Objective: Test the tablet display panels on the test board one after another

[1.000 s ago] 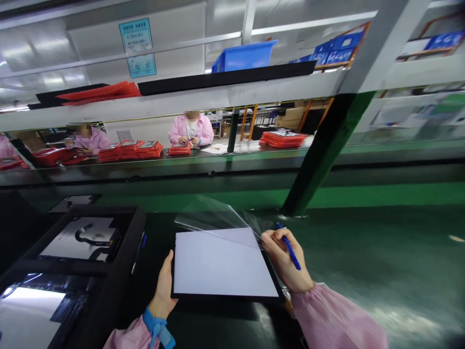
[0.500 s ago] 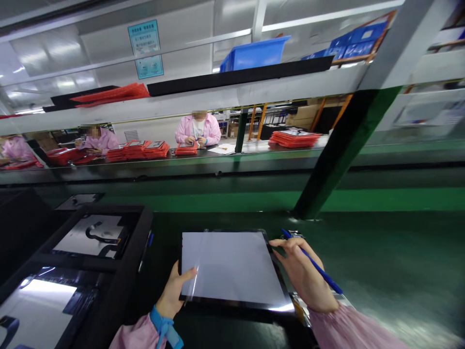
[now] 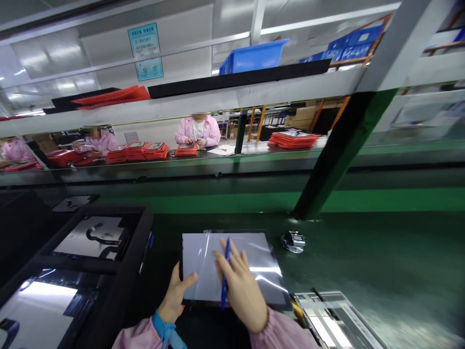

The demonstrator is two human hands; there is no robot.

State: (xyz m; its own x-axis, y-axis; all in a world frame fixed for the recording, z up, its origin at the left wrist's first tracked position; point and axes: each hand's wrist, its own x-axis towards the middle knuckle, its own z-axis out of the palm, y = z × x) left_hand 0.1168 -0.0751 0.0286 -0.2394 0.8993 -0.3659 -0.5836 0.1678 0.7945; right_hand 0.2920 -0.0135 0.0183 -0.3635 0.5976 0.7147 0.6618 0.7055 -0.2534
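A flat tablet screen panel [image 3: 201,254] with a light grey face and black border lies tilted in front of me. My left hand [image 3: 172,295] grips its left edge, thumb on the face and fingers hidden behind; a blue band circles that wrist. My right hand [image 3: 245,291] is over the panel's face with fingers stretched towards the far side. A slim blue pen-like stick [image 3: 225,276] is held in that hand, between the fingers. Whether the fingertips press on the face I cannot tell. Clear film seems to lie over the panel.
On the left, a black foam tray [image 3: 136,228] holds screen panels [image 3: 87,237] with flex cables. A small shiny metal object [image 3: 293,241] stands right of the panel. Another panel assembly [image 3: 334,320] lies nearer right. A dark green post [image 3: 337,150] rises beyond. Co-workers in pink sit opposite.
My right hand has moved left from the panel's right edge to over its face, carrying the blue stick, now more upright. Streaky reflections show on the panel. My left hand has barely moved.
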